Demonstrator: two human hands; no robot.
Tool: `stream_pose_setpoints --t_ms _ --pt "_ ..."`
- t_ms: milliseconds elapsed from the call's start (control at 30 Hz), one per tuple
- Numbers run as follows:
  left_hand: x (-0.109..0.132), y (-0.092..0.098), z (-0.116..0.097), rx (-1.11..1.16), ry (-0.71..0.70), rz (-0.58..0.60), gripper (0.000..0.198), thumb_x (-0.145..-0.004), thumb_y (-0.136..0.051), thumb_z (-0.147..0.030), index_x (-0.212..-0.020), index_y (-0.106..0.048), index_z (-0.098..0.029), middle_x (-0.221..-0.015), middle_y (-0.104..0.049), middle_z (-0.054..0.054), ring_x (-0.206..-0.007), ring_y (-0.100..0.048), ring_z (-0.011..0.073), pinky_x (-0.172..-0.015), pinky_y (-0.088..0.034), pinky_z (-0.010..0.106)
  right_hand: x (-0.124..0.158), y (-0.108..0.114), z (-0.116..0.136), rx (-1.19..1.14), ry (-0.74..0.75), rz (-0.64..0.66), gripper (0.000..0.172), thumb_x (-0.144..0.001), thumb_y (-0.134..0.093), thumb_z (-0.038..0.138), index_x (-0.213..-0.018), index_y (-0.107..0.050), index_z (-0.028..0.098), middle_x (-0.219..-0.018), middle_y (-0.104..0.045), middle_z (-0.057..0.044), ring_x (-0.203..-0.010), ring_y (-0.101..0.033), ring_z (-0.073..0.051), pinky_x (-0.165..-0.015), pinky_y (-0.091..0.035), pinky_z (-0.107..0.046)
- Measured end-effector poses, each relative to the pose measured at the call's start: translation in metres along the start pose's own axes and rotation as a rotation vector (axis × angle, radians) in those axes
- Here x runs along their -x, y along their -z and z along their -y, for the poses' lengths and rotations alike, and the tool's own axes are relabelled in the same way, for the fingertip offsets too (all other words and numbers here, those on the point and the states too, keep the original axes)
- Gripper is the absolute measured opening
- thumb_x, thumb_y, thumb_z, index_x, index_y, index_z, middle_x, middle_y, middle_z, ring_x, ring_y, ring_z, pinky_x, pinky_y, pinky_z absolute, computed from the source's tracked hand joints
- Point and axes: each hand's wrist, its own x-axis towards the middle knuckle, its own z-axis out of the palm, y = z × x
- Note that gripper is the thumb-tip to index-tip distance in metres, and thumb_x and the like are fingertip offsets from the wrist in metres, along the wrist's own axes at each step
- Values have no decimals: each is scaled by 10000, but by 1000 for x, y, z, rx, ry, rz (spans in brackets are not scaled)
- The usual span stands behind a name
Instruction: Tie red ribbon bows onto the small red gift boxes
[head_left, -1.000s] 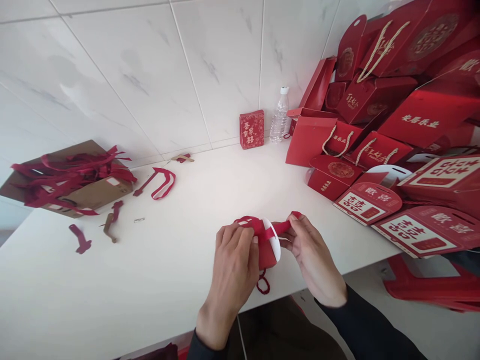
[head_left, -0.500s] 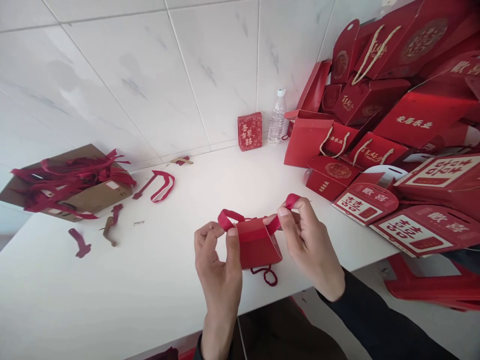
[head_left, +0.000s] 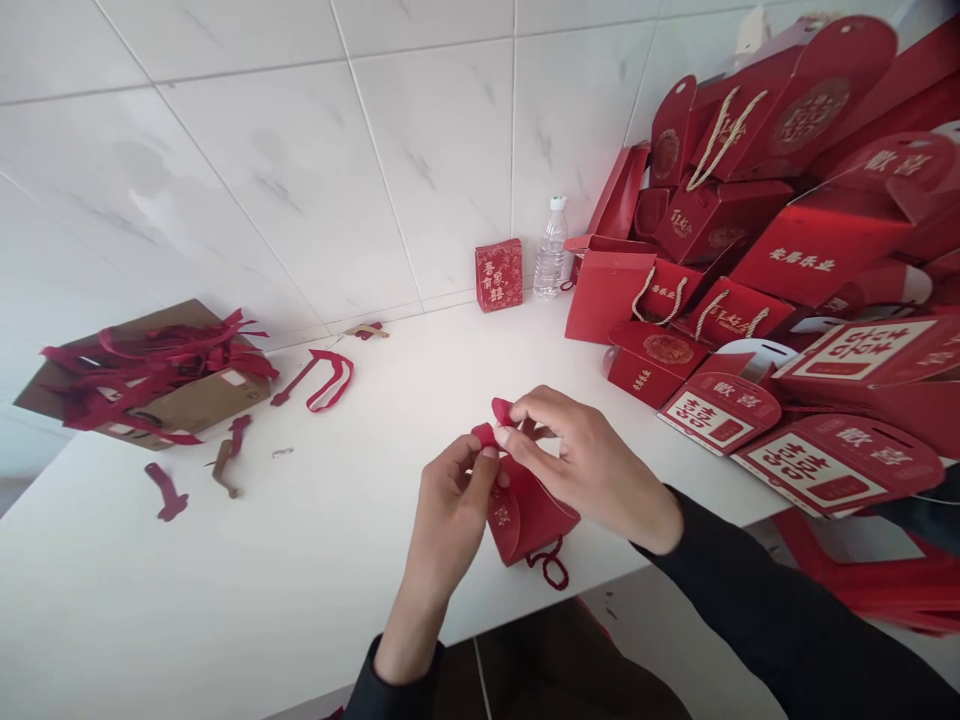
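Observation:
A small red gift box (head_left: 529, 520) sits near the front edge of the white table (head_left: 225, 590), with a dark red cord loop (head_left: 553, 570) hanging below it. My left hand (head_left: 456, 495) pinches one end of the red ribbon (head_left: 501, 410) above the box. My right hand (head_left: 581, 460) pinches the other end, its fingers meeting my left hand's over the top of the box. Both hands are closed on the ribbon.
A brown cardboard box (head_left: 161, 395) of red ribbons stands at the left, with loose ribbons (head_left: 324, 376) and scraps nearby. A small red box (head_left: 499, 273) and a water bottle (head_left: 550, 250) stand by the tiled wall. A pile of red gift bags and boxes (head_left: 757, 290) fills the right side.
The ribbon ends were held apart on either side of the box. Now both hands have come together over its top, and the box has tilted and dropped lower.

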Motion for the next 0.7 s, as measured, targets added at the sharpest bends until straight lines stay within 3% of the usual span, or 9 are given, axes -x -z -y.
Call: stream_pose_setpoints --t_ms 100,167,267,367,467,567,700 --pt "-4 0 -3 -112 -7 130 202 -895 -573 -317 -740 -559 -189 -668 -540 -17 -605 -454 121 -545 -373 246 -15 4 2 54 146 49 99 -958 -621 254 -864 -633 228 -1016 -665 -46 -962 -638 -214 -849 -496 -328" --pt "-5 -1 -2 -123 11 147 274 -887 -594 -367 -690 -522 -191 -623 -493 -26 -571 -397 113 -516 -318 247 -22 7 1 43 208 158 103 -960 -621 254 -875 -675 233 -998 -701 -35 -974 -650 -220 -884 -484 -334" --pt "-6 0 3 -65 37 107 444 -935 -522 -497 -612 -488 -194 -568 -460 -20 -548 -397 118 -526 -323 264 -25 14 -5 6 142 335 192 -1012 -550 326 -1076 -720 265 -967 -740 -12 -886 -687 -205 -790 -498 -299" --pt "-6 3 6 -40 33 103 514 -964 -486 -527 -599 -594 -182 -628 -586 31 -647 -525 162 -658 -436 304 -23 26 -9 96 84 322 271 -988 -587 343 -1220 -699 262 -839 -735 1 -736 -669 -191 -715 -485 -291" --pt "-5 7 6 31 58 115 465 -976 -491 -520 -760 -729 -185 -763 -701 64 -789 -625 204 -796 -494 345 -19 41 -7 155 73 308 174 -943 -614 289 -1004 -770 240 -730 -707 7 -626 -604 -173 -604 -442 -273" --pt "-5 9 5 148 90 169 327 -953 -575 -468 -934 -759 -199 -888 -746 66 -874 -672 204 -855 -522 350 -14 51 -1 79 16 412 267 -962 -568 295 -804 -772 228 -678 -699 4 -596 -600 -168 -549 -424 -260" --pt "-4 11 6 118 49 184 146 -868 -706 -330 -926 -741 -201 -872 -739 48 -816 -679 181 -744 -551 306 -11 48 -5 31 -43 337 275 -989 -521 312 -956 -784 240 -782 -728 -6 -655 -647 -176 -597 -470 -262"
